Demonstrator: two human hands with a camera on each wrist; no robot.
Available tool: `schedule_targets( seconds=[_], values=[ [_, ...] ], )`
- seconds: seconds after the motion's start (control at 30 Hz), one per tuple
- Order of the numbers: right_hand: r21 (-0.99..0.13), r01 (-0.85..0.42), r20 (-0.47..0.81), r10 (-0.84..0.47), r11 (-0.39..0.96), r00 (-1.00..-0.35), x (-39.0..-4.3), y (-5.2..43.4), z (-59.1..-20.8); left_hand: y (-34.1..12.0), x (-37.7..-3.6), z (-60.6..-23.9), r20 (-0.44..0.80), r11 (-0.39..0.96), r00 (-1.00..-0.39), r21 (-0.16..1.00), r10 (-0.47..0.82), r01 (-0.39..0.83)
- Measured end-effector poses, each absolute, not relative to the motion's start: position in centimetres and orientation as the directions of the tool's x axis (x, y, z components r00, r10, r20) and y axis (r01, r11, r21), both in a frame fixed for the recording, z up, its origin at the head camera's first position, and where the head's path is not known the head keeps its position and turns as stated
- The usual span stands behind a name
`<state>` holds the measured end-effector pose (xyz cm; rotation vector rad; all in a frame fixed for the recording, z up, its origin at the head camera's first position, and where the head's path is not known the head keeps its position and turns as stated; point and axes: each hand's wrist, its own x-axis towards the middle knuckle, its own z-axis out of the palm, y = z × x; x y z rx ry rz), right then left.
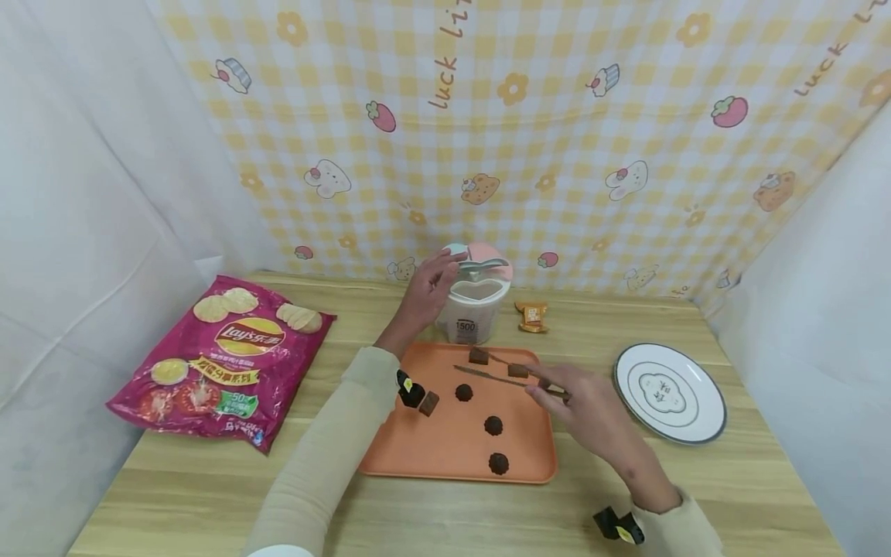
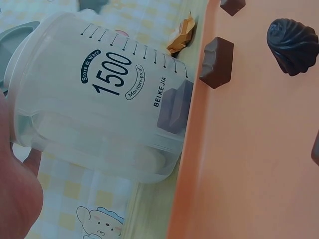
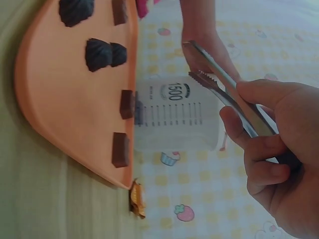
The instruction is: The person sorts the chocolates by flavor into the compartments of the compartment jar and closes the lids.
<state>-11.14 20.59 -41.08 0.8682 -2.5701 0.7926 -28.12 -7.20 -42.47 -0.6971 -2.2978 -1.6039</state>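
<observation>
At the back edge of the orange tray (image 1: 445,456) stands a clear storage container (image 2: 109,89) marked 1500. Its pink and green lid (image 1: 487,254) is raised over a heart-shaped opening, and dark pieces lie at its bottom. My left hand (image 1: 428,290) holds the container at its top, fingers on the lid. In my right hand (image 1: 588,406) I grip metal tongs (image 3: 251,114), their toothed tips apart with nothing between them. Over the tray, the tongs pass near rectangular chocolates (image 1: 478,356). Dark ridged chocolates (image 1: 493,425) lie nearer the tray's front.
A purple bag of chips (image 1: 240,348) lies at the left. To the right sits a white plate (image 1: 643,406) with a dark rim. An orange wrapped sweet (image 1: 532,317) rests beside the container. A yellow checked cloth (image 1: 543,139) hangs behind the table.
</observation>
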Motion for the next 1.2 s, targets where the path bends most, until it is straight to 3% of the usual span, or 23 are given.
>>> schedule_targets(
  seconds=[0.33, 0.63, 1.2],
  values=[
    [-0.366, -0.708, 0.443, -0.556, 0.604, -0.704, -10.5, 18.5, -43.1, -7.2, -28.0, -42.4, 0.428, 0.298, -0.874, 0.824, 0.228, 0.482],
    [-0.390, -0.657, 0.328, -0.570, 0.645, -0.754, -9.8, 17.4, -43.9, -7.1, -27.9, -42.3, 0.427, 0.297, -0.875, 0.826, 0.226, 0.480],
    [-0.371, -0.637, 0.299, -0.563, 0.675, -0.770, -9.6, 16.6, -44.8, -7.2, -28.0, -42.4, 0.420, 0.265, -0.880, 0.842, 0.224, 0.469]
  ],
)
